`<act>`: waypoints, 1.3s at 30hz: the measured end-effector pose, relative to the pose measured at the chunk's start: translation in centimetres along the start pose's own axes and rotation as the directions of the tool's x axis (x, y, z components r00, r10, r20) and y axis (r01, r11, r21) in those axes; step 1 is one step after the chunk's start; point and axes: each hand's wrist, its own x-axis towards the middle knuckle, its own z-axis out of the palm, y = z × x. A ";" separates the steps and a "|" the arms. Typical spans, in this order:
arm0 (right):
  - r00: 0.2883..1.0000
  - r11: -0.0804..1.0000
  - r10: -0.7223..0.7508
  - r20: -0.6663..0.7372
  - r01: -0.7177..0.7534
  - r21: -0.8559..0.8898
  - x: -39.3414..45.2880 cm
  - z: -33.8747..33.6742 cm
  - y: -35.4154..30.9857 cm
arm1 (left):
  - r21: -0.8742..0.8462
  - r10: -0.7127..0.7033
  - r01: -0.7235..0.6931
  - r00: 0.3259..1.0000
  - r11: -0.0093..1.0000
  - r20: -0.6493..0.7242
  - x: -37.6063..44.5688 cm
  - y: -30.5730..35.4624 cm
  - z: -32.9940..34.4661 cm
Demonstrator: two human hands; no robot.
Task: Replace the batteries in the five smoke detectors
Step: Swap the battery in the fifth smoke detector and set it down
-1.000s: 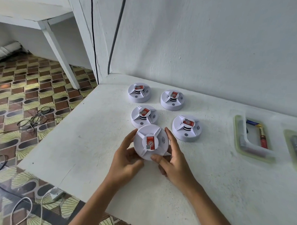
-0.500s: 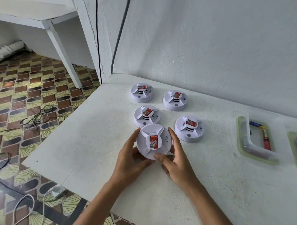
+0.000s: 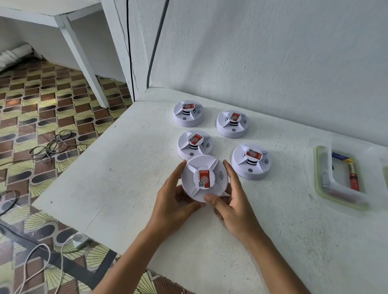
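While both hands hold one detector (image 3: pixel 204 178) up off the tabletop (image 3: pixel 273 239), it has turned a little since a second ago. The red sticker on its middle cap now stands almost straight up and down. Before, it leaned a bit more. The hands have stayed in about the same spots. This looks like the twist that opens the case, so I think the first battery swap is only starting. The back is not off yet, and no old battery shows.

The left hand (image 3: pixel 175 201) cups the detector from the left and from below. Its fingers are curled round the rim, with one fingertip up on the left edge. The right hand (image 3: pixel 232 204) grips the right side. Its thumb presses on the lower edge of the face, and its fingers wrap up along the right rim. So the detector sits between the two hands, face up toward the camera.

The other four detectors (image 3: pixel 234 124) rest on the tabletop just behind it, near the wall. None of them is touched. A tray (image 3: pixel 320 188) with batteries (image 3: pixel 353 176) lies well off to the right, away from both hands.
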 end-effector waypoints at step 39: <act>0.998 0.994 0.034 0.044 -0.038 0.103 -0.1 -0.4 -0.7 | -0.009 0.021 -0.021 1.000 1.000 -0.020 0.0 0.4 0.0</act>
